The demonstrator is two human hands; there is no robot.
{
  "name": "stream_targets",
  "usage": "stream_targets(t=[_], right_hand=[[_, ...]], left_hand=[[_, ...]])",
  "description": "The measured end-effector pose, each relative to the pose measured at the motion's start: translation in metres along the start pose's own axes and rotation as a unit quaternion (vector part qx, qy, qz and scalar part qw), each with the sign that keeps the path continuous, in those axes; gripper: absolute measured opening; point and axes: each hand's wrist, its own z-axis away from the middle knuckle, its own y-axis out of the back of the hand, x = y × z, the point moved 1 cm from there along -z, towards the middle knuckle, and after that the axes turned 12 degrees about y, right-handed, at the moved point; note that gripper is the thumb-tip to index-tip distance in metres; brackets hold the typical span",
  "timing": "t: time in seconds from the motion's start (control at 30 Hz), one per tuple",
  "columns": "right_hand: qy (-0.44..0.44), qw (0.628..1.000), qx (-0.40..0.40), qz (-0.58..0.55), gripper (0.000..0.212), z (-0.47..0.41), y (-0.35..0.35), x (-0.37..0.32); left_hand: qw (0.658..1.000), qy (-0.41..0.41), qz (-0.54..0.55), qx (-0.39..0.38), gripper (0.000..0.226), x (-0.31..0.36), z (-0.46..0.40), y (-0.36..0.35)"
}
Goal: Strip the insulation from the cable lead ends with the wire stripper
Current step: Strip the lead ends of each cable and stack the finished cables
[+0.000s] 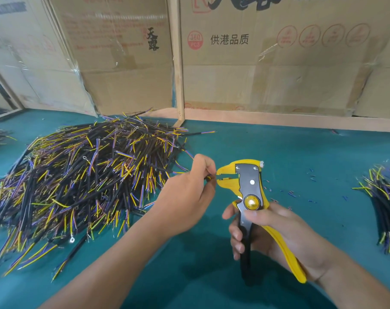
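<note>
1. The left hand point(189, 188) pinches a cable point(208, 177) at the frame's centre and feeds its lead ends into the mouth of the stripper point(247, 186), which points toward 9 o'clock. The right hand point(276, 230), at 5 o'clock from the left, is wrapped around both handles; they look only partly squeezed.
2. The leads look barely inside the mouth. If they sit too shallow, the blades may bite next to nothing, or strip uneven lengths between the leads.
3. The left fingertips point(211, 172) are just beside the yellow nose. A squeeze while they creep closer could nip skin.
4. A loose pinch is the likelier fault: when the stripper pulls, the cable could slide along with it, and the insulation would stretch rather than come off.
5. If the leads enter skewed, the blades may cut copper strands on one lead and miss another. How they lie inside the mouth cannot be told; the fingers hide that spot.
6. The big pile point(82, 181) lies at 9 o'clock on the green mat point(301, 157), just beside the left wrist; a sweeping forearm could drag cables along or tangle the one in hand.
7. The smaller bundle point(383, 197) lies at 3 o'clock, well apart. Insulation scraps point(292, 194) lie near the stripper's head; mixing the two heaps would mean re-sorting.
</note>
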Motion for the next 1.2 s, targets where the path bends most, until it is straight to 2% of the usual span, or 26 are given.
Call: stream_targets(t=[0.23, 0.5, 0.87, 1.07, 1.2], right_hand=[[0.002, 1.000, 0.000, -0.001, 0.042, 0.000, -0.004, 0.002], [0.008, 1.000, 0.003, -0.012, 0.040, -0.001, -0.011, 0.003], [-0.003, 0.999, 0.028, -0.020, 0.044, 0.000, -0.010, 0.003], [-0.005, 0.998, 0.054, 0.023, 0.047, 0.002, -0.007, -0.001], [0.012, 0.996, 0.090, 0.008, 0.044, 0.000, -0.003, -0.006]], left_hand=[[1.000, 0.004, -0.001, 0.002, 0.024, 0.002, 0.000, -0.002], [1.000, 0.011, 0.012, -0.025, 0.046, 0.005, 0.001, -0.004], [0.996, 0.014, 0.068, -0.050, 0.055, 0.002, -0.002, -0.005], [0.997, 0.003, 0.067, -0.046, 0.056, -0.001, -0.003, -0.007], [0.997, 0.004, 0.068, -0.027, 0.053, -0.007, -0.005, -0.006]])
